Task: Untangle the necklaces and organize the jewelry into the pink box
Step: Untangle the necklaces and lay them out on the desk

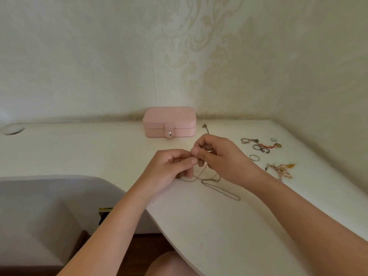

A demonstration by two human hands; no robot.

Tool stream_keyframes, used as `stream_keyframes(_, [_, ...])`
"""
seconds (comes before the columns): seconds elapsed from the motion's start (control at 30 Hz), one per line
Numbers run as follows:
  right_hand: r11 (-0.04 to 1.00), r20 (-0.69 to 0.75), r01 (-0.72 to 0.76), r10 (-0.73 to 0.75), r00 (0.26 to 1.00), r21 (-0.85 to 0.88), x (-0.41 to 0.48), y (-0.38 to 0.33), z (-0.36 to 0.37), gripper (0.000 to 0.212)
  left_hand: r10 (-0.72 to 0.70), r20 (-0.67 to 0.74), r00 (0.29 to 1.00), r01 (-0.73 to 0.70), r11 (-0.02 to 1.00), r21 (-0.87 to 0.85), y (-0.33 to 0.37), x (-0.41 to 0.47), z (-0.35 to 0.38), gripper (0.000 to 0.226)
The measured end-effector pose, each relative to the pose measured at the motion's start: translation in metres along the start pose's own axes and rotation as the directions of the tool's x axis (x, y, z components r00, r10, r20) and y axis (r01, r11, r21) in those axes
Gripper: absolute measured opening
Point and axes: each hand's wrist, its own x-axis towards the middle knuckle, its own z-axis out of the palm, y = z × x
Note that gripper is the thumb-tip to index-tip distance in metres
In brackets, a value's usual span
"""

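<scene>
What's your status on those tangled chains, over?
Left hand and right hand both pinch the thin silver tangled chains. Pink rectangular jewelry box shut. Loose metal rings lie aside, nothing blocking.

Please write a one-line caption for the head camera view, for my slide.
The left hand and right hand pinch tangled necklace chains over a white desk; pink box closed behind.

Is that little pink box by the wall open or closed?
Closed. The pink box has its lid down flat, and its tab with the silver snap is folded over the front seam.
</scene>
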Motion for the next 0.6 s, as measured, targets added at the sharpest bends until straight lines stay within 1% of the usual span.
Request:
stream_keyframes(0.1, [0.998,0.006,-0.039,0.040,0.999,-0.058,0.001,0.001,-0.005,0.016,-0.017,-0.057,0.998,0.016,1.000,-0.026,0.000,-0.001,0.001,0.018])
stream_keyframes(0.2, [0.987,0.051,-0.090,0.098,0.994,-0.134,0.000,0.003,-0.016,0.021,-0.013,-0.083,0.996,0.013,1.000,0.002,-0.001,-0.002,0.002,0.019])
stream_keyframes(0.27, [0.979,0.085,-0.098,0.115,0.990,-0.177,-0.001,0.005,-0.021,0.017,-0.015,-0.100,0.995,0.011,0.999,-0.037,0.000,-0.001,0.002,0.020])
stream_keyframes(0.33, [0.971,0.089,-0.106,0.128,0.988,-0.212,-0.001,0.007,-0.023,0.009,-0.029,-0.110,0.994,0.021,0.997,-0.074,0.001,-0.001,0.002,0.020])
stream_keyframes(0.47, [0.978,0.062,-0.092,0.105,0.993,-0.186,0.001,0.011,-0.025,0.005,-0.065,-0.133,0.989,0.049,0.991,-0.121,0.001,-0.003,-0.001,0.025])
stream_keyframes(0.6, [0.988,0.069,-0.074,0.083,0.994,-0.133,0.001,0.010,-0.024,0.007,-0.069,-0.168,0.983,0.035,0.979,-0.202,0.003,-0.002,-0.002,0.015])
